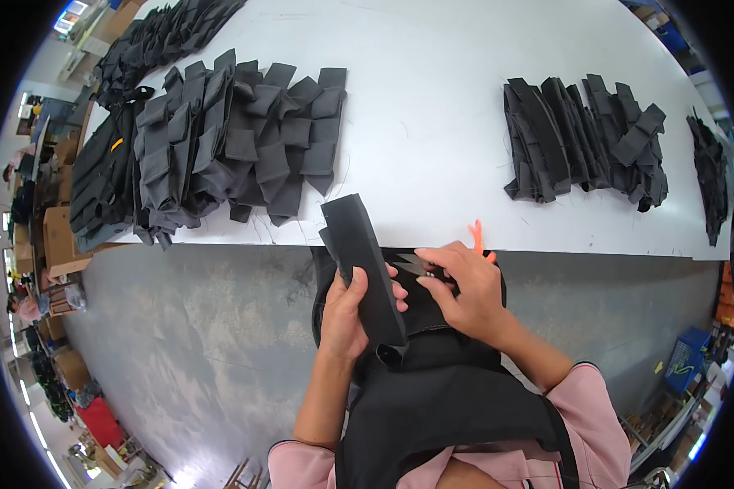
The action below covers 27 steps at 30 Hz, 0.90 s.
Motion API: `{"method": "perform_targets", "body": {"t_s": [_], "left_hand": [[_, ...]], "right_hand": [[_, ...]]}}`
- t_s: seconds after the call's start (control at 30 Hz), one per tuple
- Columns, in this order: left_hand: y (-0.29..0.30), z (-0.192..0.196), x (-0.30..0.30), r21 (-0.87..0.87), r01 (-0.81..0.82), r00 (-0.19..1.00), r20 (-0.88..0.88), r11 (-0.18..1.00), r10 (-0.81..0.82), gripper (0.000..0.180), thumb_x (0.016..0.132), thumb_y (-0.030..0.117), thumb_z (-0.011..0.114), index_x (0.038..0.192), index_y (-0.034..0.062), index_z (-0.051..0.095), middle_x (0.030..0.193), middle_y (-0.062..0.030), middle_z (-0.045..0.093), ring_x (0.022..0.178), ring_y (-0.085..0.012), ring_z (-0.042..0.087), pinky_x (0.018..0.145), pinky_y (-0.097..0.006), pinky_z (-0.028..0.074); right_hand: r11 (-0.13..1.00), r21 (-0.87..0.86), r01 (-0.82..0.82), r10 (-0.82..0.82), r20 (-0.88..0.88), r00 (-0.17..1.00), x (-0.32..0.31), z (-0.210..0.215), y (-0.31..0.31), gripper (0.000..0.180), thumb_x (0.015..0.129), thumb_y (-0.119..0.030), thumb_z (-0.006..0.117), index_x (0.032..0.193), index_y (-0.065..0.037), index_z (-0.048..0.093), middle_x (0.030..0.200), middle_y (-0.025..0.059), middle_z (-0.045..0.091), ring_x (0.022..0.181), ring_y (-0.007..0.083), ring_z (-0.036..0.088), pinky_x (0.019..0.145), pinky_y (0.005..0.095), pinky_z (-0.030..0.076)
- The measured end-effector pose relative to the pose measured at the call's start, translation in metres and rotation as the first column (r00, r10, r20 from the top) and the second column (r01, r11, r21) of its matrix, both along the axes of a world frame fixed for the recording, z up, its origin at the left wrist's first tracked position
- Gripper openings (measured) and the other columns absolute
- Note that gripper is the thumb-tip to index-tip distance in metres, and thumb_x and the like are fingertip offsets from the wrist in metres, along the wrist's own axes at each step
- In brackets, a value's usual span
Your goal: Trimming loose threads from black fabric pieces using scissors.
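Note:
My left hand [347, 316] is closed round a long, folded black fabric piece [365, 273], held tilted in front of the table's near edge. Its thumb lies across the front and the fingertips come round the right side. Between the thumb and fingers of my right hand [469, 289] is a pair of thread snips [413, 265], the metal blades pointing left toward the fabric, a small distance away from it. Most of the snips' handle is hidden by the hand. An orange strip [477, 236] shows just behind my right hand.
On the white table [424, 147] lie stacks of black fabric pieces [261, 134] at the left and more black pieces [583, 143] at the right. Loose threads are scattered on the tabletop. A black apron [457, 399] covers my lap. A blue crate [687, 357] stands on the floor at the right.

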<state>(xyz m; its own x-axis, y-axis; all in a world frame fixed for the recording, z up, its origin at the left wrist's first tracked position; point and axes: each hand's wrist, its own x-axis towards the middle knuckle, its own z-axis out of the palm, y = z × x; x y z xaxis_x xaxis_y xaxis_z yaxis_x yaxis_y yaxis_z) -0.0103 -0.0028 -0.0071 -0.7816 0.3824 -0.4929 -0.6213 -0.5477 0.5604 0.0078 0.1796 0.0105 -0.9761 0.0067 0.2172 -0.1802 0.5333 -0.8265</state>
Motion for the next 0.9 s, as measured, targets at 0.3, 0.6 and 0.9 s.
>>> {"method": "perform_targets", "body": {"t_s": [0.3,0.6,0.9], "left_hand": [[0.001,0.007,0.0,0.028,0.079,0.996,0.048,0.996,-0.08,0.03,0.097,0.028,0.044,0.111,0.0011,0.044,0.096,-0.0148,0.058,0.071,-0.0223,0.062,0.059,-0.033,0.054],[0.001,0.01,-0.002,0.013,0.103,0.993,0.051,0.995,-0.104,0.027,0.098,0.025,0.043,0.109,0.0006,0.043,0.095,-0.018,0.061,0.066,-0.0216,0.061,0.056,-0.033,0.052],[0.003,0.015,-0.001,-0.118,0.163,0.986,0.032,0.979,-0.161,0.03,0.096,0.026,0.049,0.109,-0.0006,0.043,0.095,-0.0158,0.061,0.069,-0.0192,0.062,0.058,-0.03,0.053]], "right_hand": [[0.976,0.217,0.016,0.022,-0.172,0.985,-0.014,-0.014,-0.002,0.029,0.071,-0.008,0.07,0.099,-0.007,0.061,0.077,0.0063,0.06,0.064,0.0238,0.059,0.059,0.0339,0.046],[0.996,0.087,0.025,-0.014,-0.122,0.992,-0.011,-0.016,0.0,0.021,0.072,-0.006,0.07,0.091,-0.006,0.062,0.074,0.0076,0.063,0.064,0.0252,0.06,0.061,0.0338,0.049],[0.996,-0.082,0.023,-0.022,0.007,1.0,-0.006,-0.015,0.002,0.024,0.072,0.003,0.068,0.095,-0.003,0.064,0.073,0.008,0.062,0.059,0.0161,0.056,0.057,0.0273,0.046]]}}
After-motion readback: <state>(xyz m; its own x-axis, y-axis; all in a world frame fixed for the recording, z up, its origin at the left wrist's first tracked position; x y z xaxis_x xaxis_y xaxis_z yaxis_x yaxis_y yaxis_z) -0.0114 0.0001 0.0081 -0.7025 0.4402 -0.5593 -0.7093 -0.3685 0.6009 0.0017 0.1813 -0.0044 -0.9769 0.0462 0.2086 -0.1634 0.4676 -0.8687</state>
